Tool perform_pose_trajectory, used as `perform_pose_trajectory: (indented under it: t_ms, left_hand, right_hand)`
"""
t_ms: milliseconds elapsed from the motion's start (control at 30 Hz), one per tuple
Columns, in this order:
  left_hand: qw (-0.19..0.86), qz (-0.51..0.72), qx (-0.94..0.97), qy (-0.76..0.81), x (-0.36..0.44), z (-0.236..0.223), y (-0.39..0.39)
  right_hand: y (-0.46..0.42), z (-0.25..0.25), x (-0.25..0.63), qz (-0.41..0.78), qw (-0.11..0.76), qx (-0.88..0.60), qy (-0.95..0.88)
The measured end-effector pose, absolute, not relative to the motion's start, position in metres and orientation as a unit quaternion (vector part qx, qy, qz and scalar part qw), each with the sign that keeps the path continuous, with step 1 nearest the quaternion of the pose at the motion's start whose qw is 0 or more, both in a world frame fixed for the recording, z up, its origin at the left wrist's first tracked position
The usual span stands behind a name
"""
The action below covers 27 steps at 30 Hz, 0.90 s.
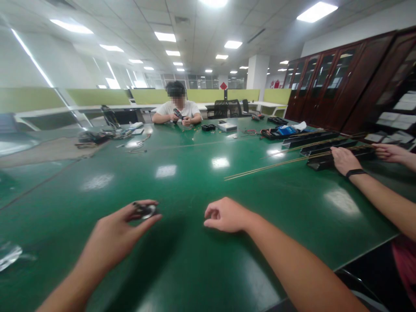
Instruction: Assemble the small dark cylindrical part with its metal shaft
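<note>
Because the left hand pinches a small round part between its thumb and fingers, out near their tips, the likeliest mishap is a slip: the grip looks shallow, and a slight twist could let the piece drop. It is held above the green worktop, dark with a bright, shiny face; blur hides its finer detail. If it fell, the smooth, glossy surface would probably let it skid or roll, and the glare patches could make it hard to spot.

The right hand is loosely curled low over the worktop, well apart from the part, with a gap between thumb and forefinger; I cannot tell whether its folded fingers hide anything. From there it could hardly catch a dropped piece in time.

Farther off to the right, a co-worker's 2 hands are at thin brass-coloured rods lying over black channels. The rods' free ends jut out beyond the right hand, so a careless forward reach could knock them askew.
</note>
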State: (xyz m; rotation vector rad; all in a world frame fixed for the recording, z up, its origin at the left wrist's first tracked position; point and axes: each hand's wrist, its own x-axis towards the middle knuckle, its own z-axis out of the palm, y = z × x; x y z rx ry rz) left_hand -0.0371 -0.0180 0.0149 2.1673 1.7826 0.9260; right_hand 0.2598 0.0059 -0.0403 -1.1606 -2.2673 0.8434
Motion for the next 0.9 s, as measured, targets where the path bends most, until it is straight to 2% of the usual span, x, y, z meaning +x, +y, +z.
perform_pose_trajectory:
  t_ms: [167, 300, 667, 900]
  left_hand:
    - [0.185, 0.295, 0.813, 0.467, 0.057, -0.032, 0.017]
    - [0.197, 0.318, 0.819, 0.435, 0.069, -0.060, 0.021]
    - [0.197, 0.335, 0.852, 0.350, 0.056, -0.055, 0.009]
    - [0.224, 0.346, 0.827, 0.383, 0.055, -0.056, 0.005]
  right_hand:
    - [0.009, -0.039, 0.270, 0.299, 0.205, -0.390, -0.846]
    - [0.009, -0.038, 0.269, 0.293, 0.174, -0.389, -0.856]
    - [0.007, -0.043, 0.263, 0.295, 0.192, -0.408, -0.842]
    - [0.006, -0.041, 0.262, 0.293, 0.204, -0.412, -0.838]
